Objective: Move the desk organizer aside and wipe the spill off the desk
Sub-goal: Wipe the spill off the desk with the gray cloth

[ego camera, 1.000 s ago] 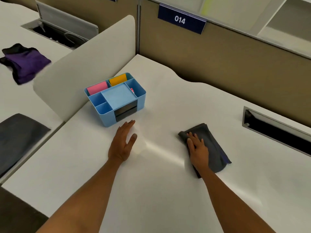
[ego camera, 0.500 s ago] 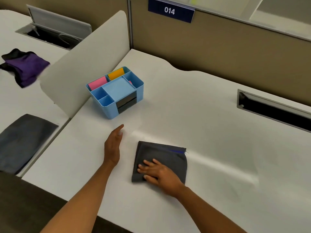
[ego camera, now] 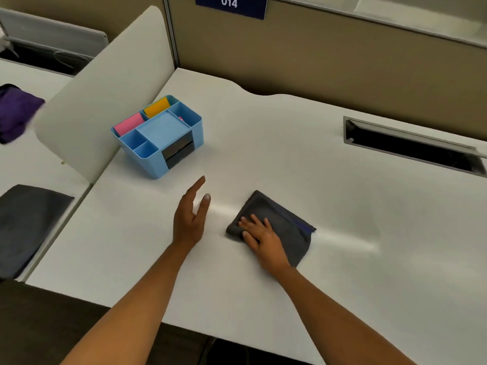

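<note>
The light blue desk organizer (ego camera: 160,137), with pink and yellow pads in its back compartments, stands at the desk's left side against the white divider. A folded dark grey cloth (ego camera: 279,222) lies on the white desk (ego camera: 263,143) near the middle front. My right hand (ego camera: 259,237) presses flat on the cloth's left part, fingers spread. My left hand (ego camera: 191,217) rests on its edge on the desk just left of the cloth, open and holding nothing. A faint shiny streak runs across the desk to the right of the cloth.
A white curved divider (ego camera: 105,83) bounds the desk on the left. A cable slot (ego camera: 411,146) is cut into the desk at the right back. The neighbouring desk holds a grey cloth (ego camera: 26,225) and a purple cloth (ego camera: 15,111).
My right hand slid the cloth left across the desk toward my left hand, then slightly back right. My left hand tilted from flat onto its edge. The organizer has not moved.
</note>
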